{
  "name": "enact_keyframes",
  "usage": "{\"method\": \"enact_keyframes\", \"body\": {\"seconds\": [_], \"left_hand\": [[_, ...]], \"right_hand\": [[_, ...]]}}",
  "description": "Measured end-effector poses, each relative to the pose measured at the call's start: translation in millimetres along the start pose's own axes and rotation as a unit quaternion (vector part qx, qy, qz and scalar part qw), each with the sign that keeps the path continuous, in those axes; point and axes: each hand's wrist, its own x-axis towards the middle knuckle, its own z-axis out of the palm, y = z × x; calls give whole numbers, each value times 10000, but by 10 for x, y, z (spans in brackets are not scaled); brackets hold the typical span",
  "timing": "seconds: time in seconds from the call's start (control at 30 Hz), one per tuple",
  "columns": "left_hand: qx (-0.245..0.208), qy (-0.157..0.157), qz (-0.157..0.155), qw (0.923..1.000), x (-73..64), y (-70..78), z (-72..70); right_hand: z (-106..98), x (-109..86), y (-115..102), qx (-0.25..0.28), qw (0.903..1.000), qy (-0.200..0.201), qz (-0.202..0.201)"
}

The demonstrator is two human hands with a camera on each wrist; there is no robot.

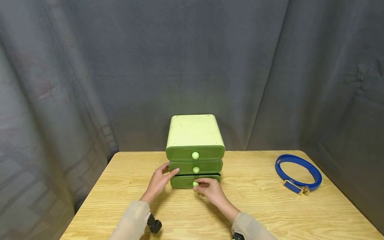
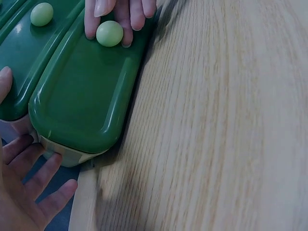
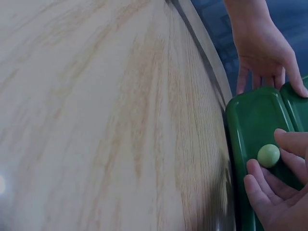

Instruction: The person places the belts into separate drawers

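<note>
A small chest of drawers (image 1: 194, 130) with a cream top has three green drawer fronts, each with a round pale-green knob. Its bottom drawer (image 1: 183, 182) stands slightly out, a dark gap showing along its upper edge. Around that drawer's knob (image 3: 268, 155) are the thumb and fingers of my right hand (image 1: 211, 190), pinching it from above and below. My left hand (image 1: 159, 180) rests at the chest's left front corner. Its thumb touches the middle drawer's front (image 1: 183, 166), while the spread fingers (image 2: 43, 175) lie against the side.
A coiled blue belt (image 1: 315, 175) with a gold-coloured buckle (image 1: 295, 187) lies on the right part of the wooden table (image 1: 255, 200). Grey curtains (image 1: 192, 66) hang behind the table and at both sides.
</note>
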Motion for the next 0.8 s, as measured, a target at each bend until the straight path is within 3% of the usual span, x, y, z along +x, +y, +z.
{"method": "enact_keyframes", "body": {"seconds": [0.17, 0.27, 0.5, 0.8], "left_hand": [[-54, 19, -16, 10000, -5, -13, 1], [-123, 31, -29, 9999, -3, -11, 2], [-1226, -160, -174, 9922, -5, 59, -6], [-944, -159, -218, 9952, -7, 86, -26]], "right_hand": [[-8, -22, -167, 100, 9999, -11, -26], [-2, 18, -92, 55, 10000, 61, 22], [-14, 53, 69, -7, 9995, 178, 258], [-24, -107, 6, 13, 9993, -64, 356]]}}
